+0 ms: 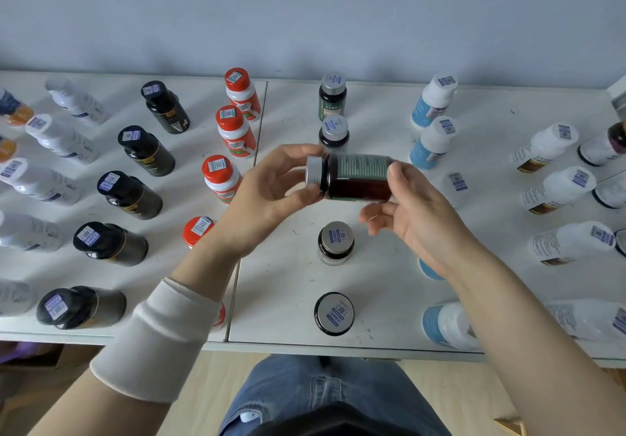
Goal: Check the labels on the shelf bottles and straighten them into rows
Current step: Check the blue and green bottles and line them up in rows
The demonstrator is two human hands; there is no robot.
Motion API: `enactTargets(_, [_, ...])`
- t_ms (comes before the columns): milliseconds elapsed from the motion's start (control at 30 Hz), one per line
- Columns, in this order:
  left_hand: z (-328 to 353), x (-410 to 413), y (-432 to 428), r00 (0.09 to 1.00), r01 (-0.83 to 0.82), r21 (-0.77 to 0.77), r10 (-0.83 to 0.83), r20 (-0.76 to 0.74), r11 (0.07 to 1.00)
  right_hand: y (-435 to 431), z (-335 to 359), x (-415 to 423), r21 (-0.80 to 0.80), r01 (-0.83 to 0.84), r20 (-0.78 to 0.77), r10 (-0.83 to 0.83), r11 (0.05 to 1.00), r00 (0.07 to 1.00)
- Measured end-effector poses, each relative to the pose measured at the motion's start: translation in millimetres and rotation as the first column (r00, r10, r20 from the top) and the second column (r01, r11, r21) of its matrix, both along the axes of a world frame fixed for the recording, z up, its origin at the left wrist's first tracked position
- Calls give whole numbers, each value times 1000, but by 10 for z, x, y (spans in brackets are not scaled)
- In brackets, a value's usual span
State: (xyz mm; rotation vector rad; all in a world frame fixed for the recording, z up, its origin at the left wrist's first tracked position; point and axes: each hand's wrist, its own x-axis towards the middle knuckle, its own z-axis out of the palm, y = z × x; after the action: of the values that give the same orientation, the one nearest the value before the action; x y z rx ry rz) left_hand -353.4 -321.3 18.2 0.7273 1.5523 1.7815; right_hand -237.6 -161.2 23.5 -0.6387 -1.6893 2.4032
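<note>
A dark brown bottle [359, 178] with a green label and silver cap lies sideways in the air above the white shelf [291, 286], cap to the left. My left hand [271, 191] grips its cap end. My right hand [416, 205] holds its base, thumb on the label. Below it, in the same column, stand two silver-capped dark bottles [336, 242], [334, 313]; two more [333, 95], [334, 132] stand behind it. Rows of red-capped bottles [223, 176] and black bottles [128, 195] stand to the left.
White bottles [57, 137] fill the far left, blue-and-white bottles [433, 140] and white bottles with brown labels [555, 188] the right. The wall rises right behind the shelf. The shelf's front edge [305, 347] runs above my jeans.
</note>
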Motion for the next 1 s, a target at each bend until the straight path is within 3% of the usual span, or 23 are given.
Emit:
enactTargets(167, [0, 17, 55, 997, -41, -91, 47, 69, 995, -24, -61, 95, 267, -76, -91, 103, 961, 990])
enactTargets(367, [54, -17, 104, 991, -45, -15, 46, 128, 999, -61, -65, 134, 256, -39, -148, 79, 966, 986])
enactTargets(433, [22, -17, 118, 976, -31, 24, 25, 215, 999, -84, -22, 129, 333, 0, -155, 54, 943, 986])
enactTargets(500, [-32, -16, 154, 930, -14, 49, -5, 367, 999, -137, 39, 92, 474, 100, -157, -27, 875, 987])
enactTargets(600, [-65, -28, 221, 856, 14, -5, -9, 516, 1000, -211, 104, 9, 734, 255, -246, -103, 630, 964])
enactTargets(700, [-55, -110, 277, 860, 8, -57, 22, 510, 998, -215, 45, -8, 853, 282, -291, -50, 439, 956])
enactTargets(800, [-36, -214, 313, 908, 8, -121, 44, 416, 993, -205, -77, 25, 908, 264, -282, 6, 325, 960])
enactTargets(867, [-27, -263, 320, 936, 16, -130, 31, 351, 991, -188, -115, 41, 919, 229, -246, 14, 321, 969])
enactTargets(1000, [18, -344, 318, 986, 31, -122, -10, 169, 992, -28, -41, 59, 897, 14, -14, -3, 442, 1000])
